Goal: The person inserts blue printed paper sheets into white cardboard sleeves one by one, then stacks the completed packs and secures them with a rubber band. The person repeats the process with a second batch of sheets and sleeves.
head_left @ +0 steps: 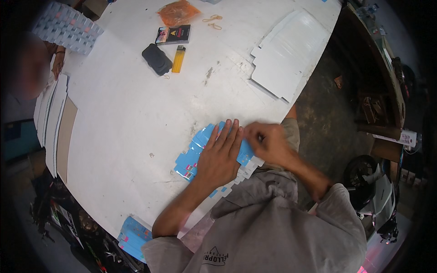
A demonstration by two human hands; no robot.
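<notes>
In the head view, the left hand (pixel 218 160) lies flat with fingers (pixel 224 139) extended, gripping nothing, on blue printed card sheets (pixel 185 159) that show to either side of them on the bench (pixel 123 123). Just right of those fingers, the right hand (pixel 269 142) is curled and blurred; whether it holds anything I cannot tell. Well beyond the left fingers lies a yellow lighter (pixel 179 61).

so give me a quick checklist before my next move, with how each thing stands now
1. Left hand pressing on the blue card pieces: ok, laid flat over them.
2. Right hand holding an edge: cannot tell, blurred.
3. Card edges lined up: not ok, they look staggered.
4. Yellow lighter apart from both hands: ok.
5. Left sleeve off the other blue stack: cannot tell.
</notes>
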